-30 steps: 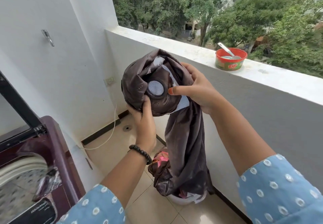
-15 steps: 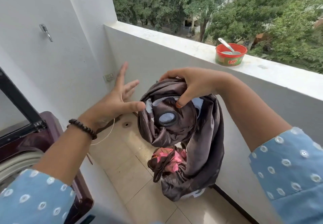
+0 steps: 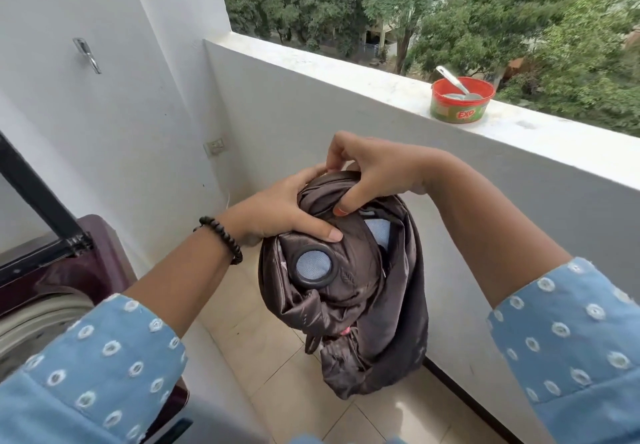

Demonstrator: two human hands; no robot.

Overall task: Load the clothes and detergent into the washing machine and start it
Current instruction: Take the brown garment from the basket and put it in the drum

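A dark brown shiny garment (image 3: 349, 291) with a round grey ringed patch hangs bunched in mid-air over the tiled floor. My left hand (image 3: 277, 211) grips its top left side, thumb pressed on the fabric. My right hand (image 3: 367, 173) pinches the top of the bunch from above. A bit of pink cloth (image 3: 345, 331) peeks out behind the garment. The maroon top-loading washing machine (image 3: 79, 270) stands at the left with its lid up and its drum rim showing. A red and green tub (image 3: 460, 101) with a spoon in it sits on the balcony ledge at the upper right.
The white balcony parapet (image 3: 346, 76) runs across the right side, with trees beyond it. A white wall at the left carries a metal hook (image 3: 86, 54) and a socket (image 3: 214, 146). Beige floor tiles (image 3: 263, 339) lie between the machine and the parapet.
My left hand, which had let go and opened in the air, has come back and gripped the garment. The garment is held lower and more bunched than a second ago.
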